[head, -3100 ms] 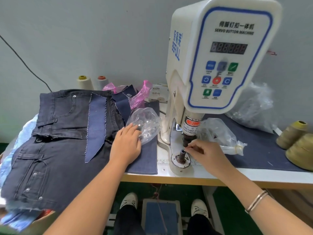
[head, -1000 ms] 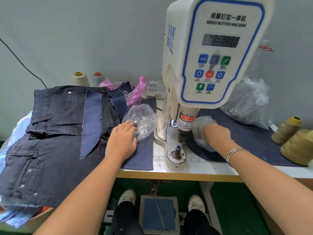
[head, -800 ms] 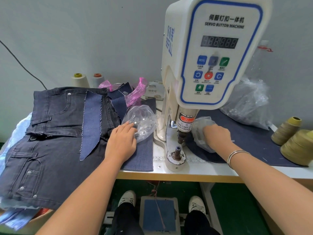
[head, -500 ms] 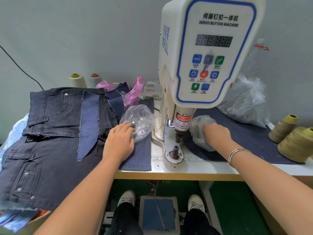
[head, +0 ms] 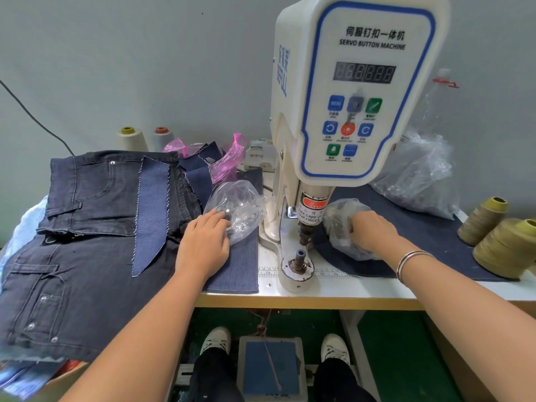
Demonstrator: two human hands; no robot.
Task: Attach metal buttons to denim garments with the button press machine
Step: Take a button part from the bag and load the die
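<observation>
Denim garments (head: 87, 227): dark indigo jeans stacked at the counter's left end, waistbands toward the wall, silver rivets on the pockets, a lighter blue strip (head: 152, 210) with white stitched edges laid across the top.
Button press machine (head: 348, 91): cream housing with blue trim, printed "SERVO BUTTON MACHINE", a dark display and coloured keys; below it a punch with a red warning label over a round lower die (head: 298, 264).
Left bag (head: 237, 211): clear plastic holding small metal buttons, lying on a blue denim patch just left of the machine base.
Left hand (head: 204, 245): flat on the denim patch, fingers nearly straight, fingertips touching the bag's edge, gripping nothing.
Right bag (head: 343, 227): clear plastic, just right of the punch, on a dark blue cloth.
Right hand (head: 369, 230): knuckles up, fingers curled into the right bag's plastic; a bangle on the wrist.
Hard to make out: the right fingertips are buried in the plastic, so what they pinch cannot be told; display digits are unreadable.
Counter (head: 362, 288): white top with a printed ruler strip and a wood-coloured front edge.
Also there: thread cones (head: 493, 236) at far right, two pale spools (head: 132, 139) by the wall, pink plastic, a large crumpled clear bag.
Room: plain grey wall; green floor, a foot pedal (head: 271, 369) between two white shoes.
</observation>
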